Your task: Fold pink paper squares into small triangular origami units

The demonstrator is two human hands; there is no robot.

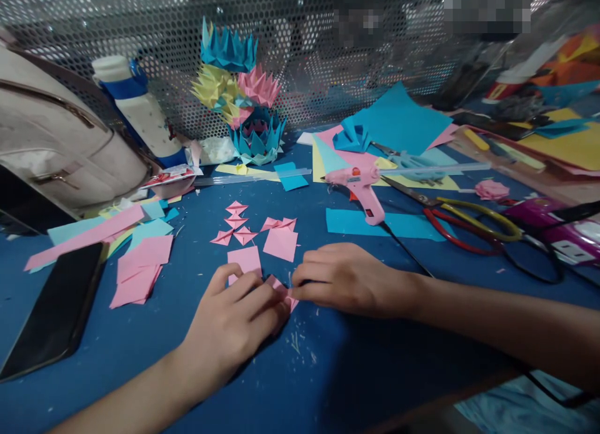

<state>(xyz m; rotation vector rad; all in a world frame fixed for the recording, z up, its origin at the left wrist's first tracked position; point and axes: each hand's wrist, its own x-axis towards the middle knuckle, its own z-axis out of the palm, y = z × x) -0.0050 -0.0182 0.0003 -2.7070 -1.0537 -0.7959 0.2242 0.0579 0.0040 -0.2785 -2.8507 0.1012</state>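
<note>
A small piece of pink paper [292,303], partly folded, lies on the blue table between my hands. My left hand [244,312] bends over it, fingers curled and pressing its left side. From the right, my right hand [349,279] pinches its edge with closed fingertips. My fingers hide much of the piece. Just beyond my left hand lies a flat pink square [244,260], with another pink square [281,242] to its right. Several small folded pink pieces [235,221] are grouped behind them.
Pink paper squares [140,271] and a phone [56,309] lie left. A pink glue gun [359,187] and scissors [462,221] lie right, the glue gun's cord running past my right forearm. Paper flowers [257,137], a bottle [140,109] and a bag [60,127] stand behind.
</note>
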